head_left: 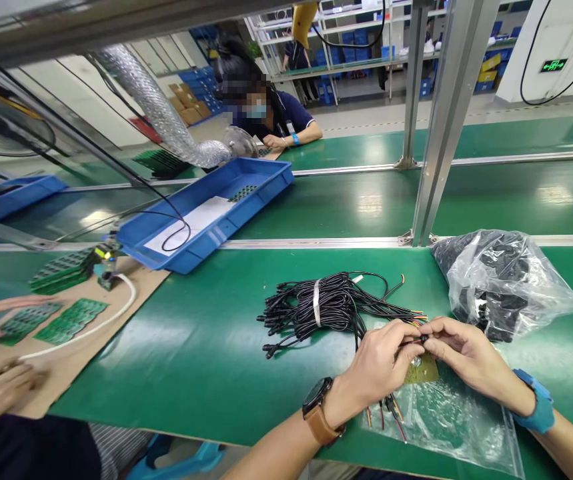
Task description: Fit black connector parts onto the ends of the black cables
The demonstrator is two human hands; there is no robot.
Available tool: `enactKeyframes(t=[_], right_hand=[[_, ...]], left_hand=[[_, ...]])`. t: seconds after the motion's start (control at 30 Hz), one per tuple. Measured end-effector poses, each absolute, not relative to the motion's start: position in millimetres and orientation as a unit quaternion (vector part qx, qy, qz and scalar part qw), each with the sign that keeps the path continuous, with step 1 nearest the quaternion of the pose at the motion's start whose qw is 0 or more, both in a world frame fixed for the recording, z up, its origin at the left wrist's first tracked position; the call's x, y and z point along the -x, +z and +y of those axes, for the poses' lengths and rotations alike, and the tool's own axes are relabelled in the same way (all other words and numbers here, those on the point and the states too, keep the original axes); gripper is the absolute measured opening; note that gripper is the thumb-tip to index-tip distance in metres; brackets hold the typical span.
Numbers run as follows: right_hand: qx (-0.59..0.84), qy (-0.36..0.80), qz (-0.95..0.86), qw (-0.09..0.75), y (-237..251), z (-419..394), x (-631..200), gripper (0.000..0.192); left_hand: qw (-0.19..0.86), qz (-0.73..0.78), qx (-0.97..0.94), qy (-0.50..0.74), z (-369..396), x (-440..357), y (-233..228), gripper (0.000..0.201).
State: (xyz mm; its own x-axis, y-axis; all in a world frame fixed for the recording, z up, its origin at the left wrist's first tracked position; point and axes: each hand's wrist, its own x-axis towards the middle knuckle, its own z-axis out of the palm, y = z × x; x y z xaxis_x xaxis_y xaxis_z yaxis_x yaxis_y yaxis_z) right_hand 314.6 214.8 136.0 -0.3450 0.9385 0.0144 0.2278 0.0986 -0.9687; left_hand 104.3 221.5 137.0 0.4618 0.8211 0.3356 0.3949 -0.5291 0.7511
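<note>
Black and thin, the wire [419,340] lies roughly level between my hands, long axis left to right, just above the green worktop [206,347]. My left hand [379,365] pinches one end, my right hand [459,350] the other, fingertips clamped. The tied cable bundle [326,307] lies just behind.

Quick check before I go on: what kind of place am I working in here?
Most likely an electronics assembly line. A tied bundle of black cables lies on the green bench, a co-worker's hand lies by green circuit boards, and shelving with blue bins stands behind.
</note>
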Motion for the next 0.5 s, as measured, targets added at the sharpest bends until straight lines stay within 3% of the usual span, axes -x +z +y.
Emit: enactKeyframes(t=[0.07, 0.13, 0.2, 0.5], right_hand=[[0.462, 0.480, -0.656, 0.355, 132.7, 214.5, -316.2, 0.035], [0.468, 0.457, -0.667, 0.356, 130.6, 214.3, -317.5, 0.031], [0.466, 0.429, -0.687, 0.357, 130.3, 213.7, -317.7, 0.026], [0.379, 0.312, -0.790, 0.367, 127.5, 210.3, -306.7, 0.012]], left_hand=[[0.342, 0.383, -0.795, 0.323, 224.3, -101.2, 138.2, 0.022], [0.347, 0.386, -0.798, 0.307, 227.6, -98.3, 138.8, 0.019], [0.321, 0.388, -0.804, 0.316, 230.4, -96.6, 137.2, 0.005], [0.238, 0.350, -0.839, 0.343, 229.2, -99.6, 121.7, 0.022]])
